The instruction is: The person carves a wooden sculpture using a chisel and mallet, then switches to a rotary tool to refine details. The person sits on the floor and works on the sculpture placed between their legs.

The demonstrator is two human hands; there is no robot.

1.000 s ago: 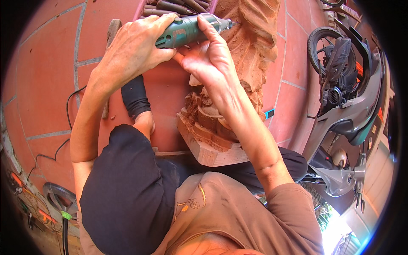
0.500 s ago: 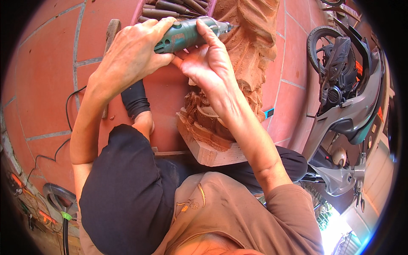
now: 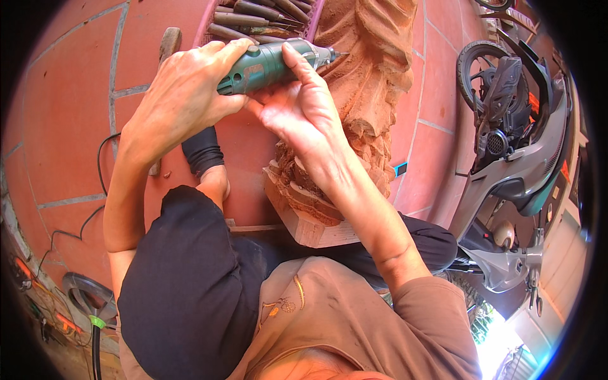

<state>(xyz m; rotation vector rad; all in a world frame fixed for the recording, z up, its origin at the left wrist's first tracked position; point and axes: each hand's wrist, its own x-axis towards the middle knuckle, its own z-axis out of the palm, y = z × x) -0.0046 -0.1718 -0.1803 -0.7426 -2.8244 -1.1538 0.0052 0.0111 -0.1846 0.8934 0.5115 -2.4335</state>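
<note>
A green rotary tool (image 3: 263, 68) lies across both my hands, its grey nose and thin bit pointing right at the wood carving. My left hand (image 3: 187, 85) wraps round its rear end. Nearer the nose, my right hand (image 3: 297, 104) holds it with the thumb on top and the palm turned up below. The reddish-brown wood carving (image 3: 370, 69), with deep wavy folds, stretches away from me on a pale squared base (image 3: 316, 231). The bit's tip is at the carving's left side; whether it touches cannot be made out.
A pink tray (image 3: 315, 24) full of chisels (image 3: 244, 19) stands beyond the tool. A wooden mallet (image 3: 170, 43) lies left on the red tile floor (image 3: 69, 95). A black cable (image 3: 101, 171) runs along the left. A grey motorbike (image 3: 506, 171) stands at the right.
Both hands and the rotary tool have shifted slightly left and nearer to me. The bit has moved left along the carving, and more of the chisels shows.
</note>
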